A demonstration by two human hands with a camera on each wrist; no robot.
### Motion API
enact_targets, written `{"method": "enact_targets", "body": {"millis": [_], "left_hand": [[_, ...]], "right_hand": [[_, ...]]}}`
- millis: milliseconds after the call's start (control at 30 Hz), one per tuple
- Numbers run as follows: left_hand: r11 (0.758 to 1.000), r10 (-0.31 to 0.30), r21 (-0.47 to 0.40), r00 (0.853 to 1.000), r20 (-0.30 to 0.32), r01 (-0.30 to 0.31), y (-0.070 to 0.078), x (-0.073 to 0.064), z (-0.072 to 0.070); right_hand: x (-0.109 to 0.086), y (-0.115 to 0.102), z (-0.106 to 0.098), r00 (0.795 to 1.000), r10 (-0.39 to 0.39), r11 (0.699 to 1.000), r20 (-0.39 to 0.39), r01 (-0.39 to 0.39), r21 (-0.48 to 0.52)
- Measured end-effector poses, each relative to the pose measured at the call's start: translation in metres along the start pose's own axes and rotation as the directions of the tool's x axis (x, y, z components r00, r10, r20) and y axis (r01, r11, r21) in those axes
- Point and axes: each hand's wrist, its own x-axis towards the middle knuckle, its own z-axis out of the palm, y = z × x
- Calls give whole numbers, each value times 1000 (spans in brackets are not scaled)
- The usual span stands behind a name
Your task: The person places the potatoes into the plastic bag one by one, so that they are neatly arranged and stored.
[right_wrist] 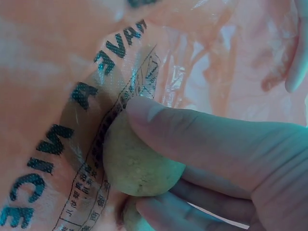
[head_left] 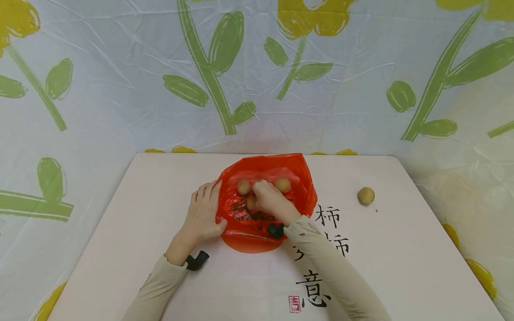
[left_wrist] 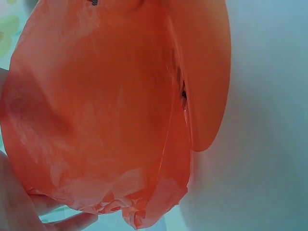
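A red plastic bag (head_left: 263,165) lies with its mouth spread wide at the middle of the table. Inside it, my right hand (head_left: 270,198) pinches a potato (right_wrist: 139,161) between thumb and fingers. Two more potatoes show in the bag, one potato (head_left: 242,187) left of that hand and another potato (head_left: 283,185) right of it. My left hand (head_left: 202,211) rests along the bag's left edge, fingers extended and thumb spread toward the near rim. In the left wrist view its fingers (left_wrist: 72,223) lie by the outside of the plastic.
One potato (head_left: 366,196) sits on the table (head_left: 401,249), right of the bag. A smooth orange-red rounded edge (head_left: 253,245) shows under the bag's near side. Black writing (head_left: 313,285) marks the tabletop. Behind the table hangs a flowered cloth (head_left: 148,44).
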Motion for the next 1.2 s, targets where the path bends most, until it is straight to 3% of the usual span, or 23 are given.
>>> {"method": "enact_targets", "body": {"millis": [367, 600, 833, 1000, 1200], "left_hand": [[1000, -4, 11, 1000, 10, 4, 0, 0, 1], [1000, -7, 9, 1000, 14, 7, 0, 0, 0], [1000, -13, 10, 1000, 20, 13, 0, 0, 1], [1000, -17, 10, 1000, 21, 17, 0, 0, 1], [1000, -22, 6, 999, 28, 22, 0, 0, 2]], "right_hand": [[-2, 2, -5, 1000, -13, 999, 1, 13, 30], [-9, -4, -22, 1000, 17, 994, -1, -17, 109], [-22, -6, -37, 997, 28, 982, -71, -15, 189], [-30, -3, -44, 991, 19, 959, -131, 19, 283], [-39, 4, -49, 978, -2, 908, -210, 90, 409]]}}
